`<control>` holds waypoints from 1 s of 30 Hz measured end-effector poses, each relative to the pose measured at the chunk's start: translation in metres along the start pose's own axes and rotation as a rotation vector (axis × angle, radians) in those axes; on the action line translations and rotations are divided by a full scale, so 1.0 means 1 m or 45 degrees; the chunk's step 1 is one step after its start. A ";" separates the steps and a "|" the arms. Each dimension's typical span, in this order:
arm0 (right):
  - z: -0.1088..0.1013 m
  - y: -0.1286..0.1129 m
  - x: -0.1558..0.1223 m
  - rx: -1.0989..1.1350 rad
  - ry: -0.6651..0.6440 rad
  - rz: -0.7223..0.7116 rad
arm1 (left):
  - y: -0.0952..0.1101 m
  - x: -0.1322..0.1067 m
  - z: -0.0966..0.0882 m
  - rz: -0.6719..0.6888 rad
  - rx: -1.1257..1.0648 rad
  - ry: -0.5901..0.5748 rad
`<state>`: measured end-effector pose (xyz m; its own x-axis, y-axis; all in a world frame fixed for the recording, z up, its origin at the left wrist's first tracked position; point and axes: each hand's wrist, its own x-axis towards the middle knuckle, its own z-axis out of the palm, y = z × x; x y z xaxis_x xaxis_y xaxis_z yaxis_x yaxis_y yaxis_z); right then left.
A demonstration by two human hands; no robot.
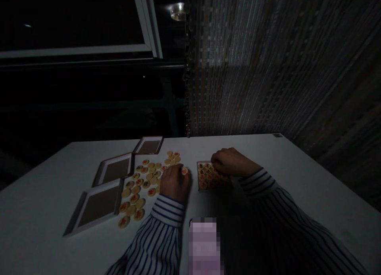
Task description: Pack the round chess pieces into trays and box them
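While hands (pixel 175 182) touch discs (pixel 130 210), red, black Chinese characters (pixel 134 198)

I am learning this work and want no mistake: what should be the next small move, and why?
Probably, the left hand should bring the red-marked piece at its fingertips to the box, because pieces lie in rows there, with the right hand at its far side, while many loose pieces lie on the table.

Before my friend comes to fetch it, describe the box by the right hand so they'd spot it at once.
On the white table, look right of the loose round pieces. The box lies there, partly hidden beneath the right hand. Unlike the three shallow trays on the left, it holds marked pieces in rows.
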<state>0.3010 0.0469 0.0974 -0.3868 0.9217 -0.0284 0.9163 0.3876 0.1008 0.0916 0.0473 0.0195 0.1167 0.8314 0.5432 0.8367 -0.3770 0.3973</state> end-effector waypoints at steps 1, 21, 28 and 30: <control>0.000 0.000 0.000 -0.004 0.004 0.000 | 0.000 0.000 0.000 0.004 -0.023 0.021; -0.009 -0.013 -0.001 0.241 0.132 -0.105 | 0.029 -0.012 0.004 -0.018 -0.371 0.134; -0.007 -0.020 -0.001 0.560 0.155 -0.189 | 0.034 -0.014 0.005 0.009 -0.381 0.125; -0.004 -0.022 0.000 0.641 0.152 -0.224 | 0.035 -0.014 0.005 0.032 -0.374 0.137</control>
<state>0.2806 0.0383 0.0991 -0.5207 0.8461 0.1143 0.7619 0.5209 -0.3849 0.1213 0.0243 0.0221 0.0653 0.7782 0.6246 0.6420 -0.5120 0.5707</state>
